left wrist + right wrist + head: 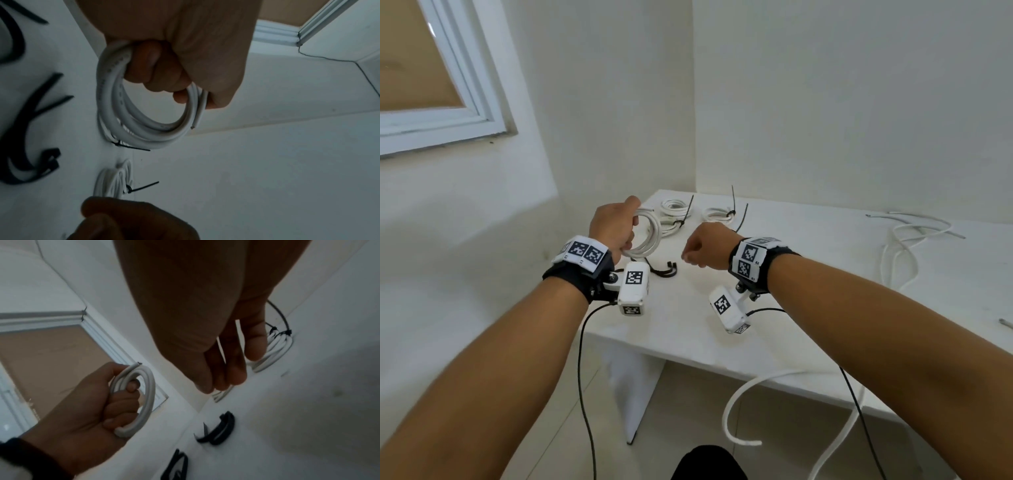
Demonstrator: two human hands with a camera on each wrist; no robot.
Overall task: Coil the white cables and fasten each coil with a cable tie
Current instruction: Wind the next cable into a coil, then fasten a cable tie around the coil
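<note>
A white table (808, 274) is standing in the corner of white walls (842, 102) — pale floor tiles (585, 394) are showing beneath it. A white-framed window (448, 102) is sitting high on the left wall.

tied coils (675, 213) on table (808, 274), loose cables (907, 240) right

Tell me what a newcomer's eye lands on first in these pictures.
The left hand stands out first, raised over the table's near left corner and gripping a white cable coil that has no tie on it. Beside it the right hand hovers with curled fingers, seemingly empty. Behind them, at the back of the white table, lie two coils already tied with black ties.
</note>
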